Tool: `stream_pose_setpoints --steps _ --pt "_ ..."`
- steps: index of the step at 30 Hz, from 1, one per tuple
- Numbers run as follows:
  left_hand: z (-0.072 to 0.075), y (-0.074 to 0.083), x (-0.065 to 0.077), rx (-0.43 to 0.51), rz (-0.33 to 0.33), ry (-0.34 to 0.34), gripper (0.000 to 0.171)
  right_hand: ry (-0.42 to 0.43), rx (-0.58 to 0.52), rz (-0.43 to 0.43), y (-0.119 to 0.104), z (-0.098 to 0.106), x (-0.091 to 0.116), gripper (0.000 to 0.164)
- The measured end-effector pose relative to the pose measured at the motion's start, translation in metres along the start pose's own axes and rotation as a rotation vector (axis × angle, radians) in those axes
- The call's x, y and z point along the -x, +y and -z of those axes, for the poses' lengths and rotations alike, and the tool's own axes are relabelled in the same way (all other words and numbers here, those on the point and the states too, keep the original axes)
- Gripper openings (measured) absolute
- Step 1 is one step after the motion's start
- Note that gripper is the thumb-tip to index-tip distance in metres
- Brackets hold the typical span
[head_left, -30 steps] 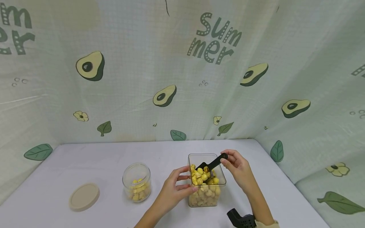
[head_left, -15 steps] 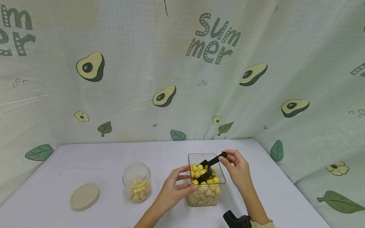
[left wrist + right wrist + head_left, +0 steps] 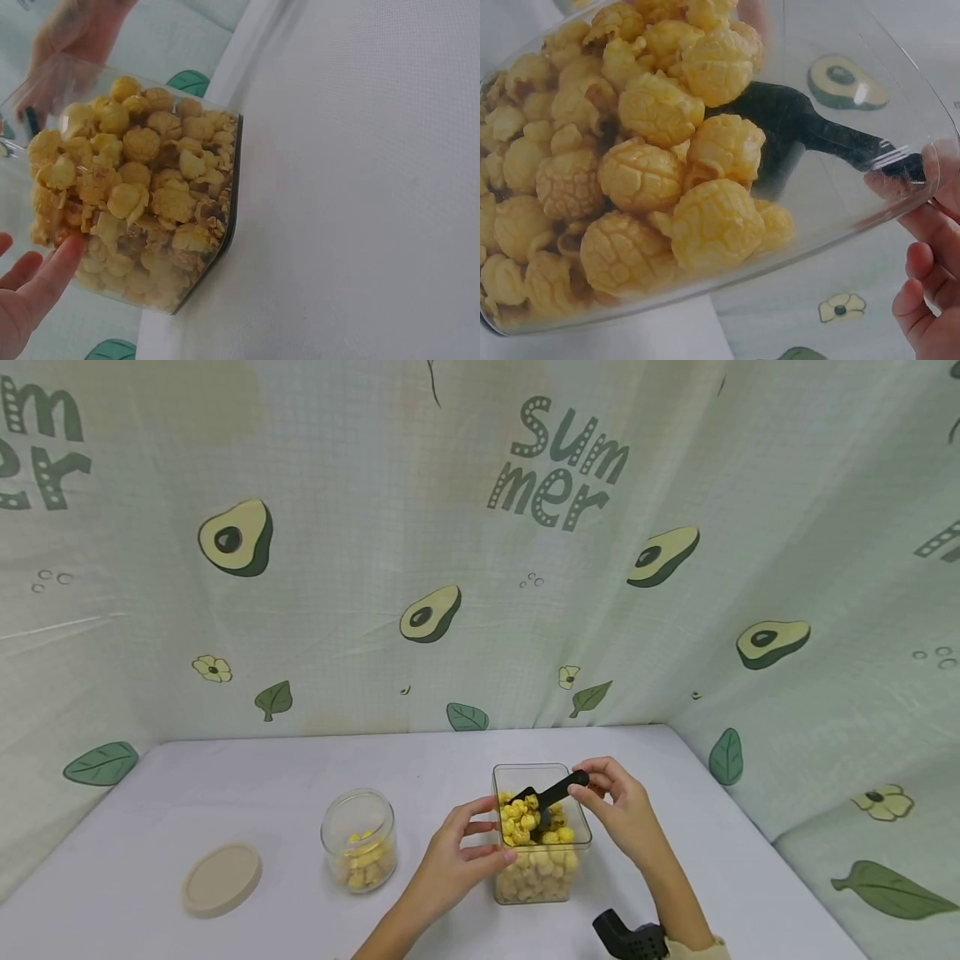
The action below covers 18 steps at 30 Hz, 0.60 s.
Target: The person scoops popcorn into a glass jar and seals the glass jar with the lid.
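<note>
A clear square container (image 3: 534, 881), part full of yellow popcorn (image 3: 649, 112), stands upright in front of me. My left hand (image 3: 467, 853) steadies its left side, thumb at the near rim and fingers along the left wall. My right hand (image 3: 617, 806) pinches the handle end of a black scoop (image 3: 561, 788) over the far right rim. The scoop's head lies inside among the popcorn, partly hidden, with pieces on it. In the right wrist view the right hand (image 3: 934, 274) shows through and beside the clear wall.
Left of the container stands a round clear jar (image 3: 358, 841) with some popcorn at its bottom, uncovered. Farther left a round beige lid (image 3: 222, 878) lies flat on the white table (image 3: 285, 785). A patterned curtain (image 3: 337, 527) rises behind the table.
The scoop has turned and shifted within the container, and popcorn now lies on its head, which showed bare half a second ago. My right hand moved slightly left; the left hand stayed put.
</note>
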<state>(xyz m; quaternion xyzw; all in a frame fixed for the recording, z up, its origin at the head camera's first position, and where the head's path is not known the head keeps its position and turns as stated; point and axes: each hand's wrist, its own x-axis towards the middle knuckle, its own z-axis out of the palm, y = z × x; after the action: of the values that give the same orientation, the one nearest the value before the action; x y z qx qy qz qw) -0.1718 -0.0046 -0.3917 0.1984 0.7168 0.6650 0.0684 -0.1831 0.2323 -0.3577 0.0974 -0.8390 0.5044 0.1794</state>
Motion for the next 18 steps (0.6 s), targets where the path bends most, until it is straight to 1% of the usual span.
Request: stream_pose_setpoints --steps 3,6,9,12,16,18 --pt "0.000 0.000 -0.001 0.001 0.009 -0.004 0.069 -0.004 -0.017 0.004 0.001 0.004 0.000 0.023" --pt "-0.001 0.001 -0.001 0.001 0.016 -0.007 0.069 -0.024 -0.057 0.020 0.001 0.008 0.001 0.023" --pt "-0.001 0.001 -0.001 -0.001 0.018 -0.010 0.069 -0.033 -0.069 0.031 0.001 0.008 0.001 0.022" --pt "-0.001 0.000 -0.001 0.003 0.016 -0.011 0.069 0.008 -0.032 0.004 0.000 0.003 0.001 0.022" --pt "0.001 -0.001 0.000 0.008 0.010 -0.010 0.069 0.098 0.037 -0.066 -0.001 -0.006 0.000 0.024" --pt "0.001 -0.001 0.000 0.010 0.006 -0.009 0.069 0.136 0.042 -0.097 -0.001 -0.009 0.000 0.025"
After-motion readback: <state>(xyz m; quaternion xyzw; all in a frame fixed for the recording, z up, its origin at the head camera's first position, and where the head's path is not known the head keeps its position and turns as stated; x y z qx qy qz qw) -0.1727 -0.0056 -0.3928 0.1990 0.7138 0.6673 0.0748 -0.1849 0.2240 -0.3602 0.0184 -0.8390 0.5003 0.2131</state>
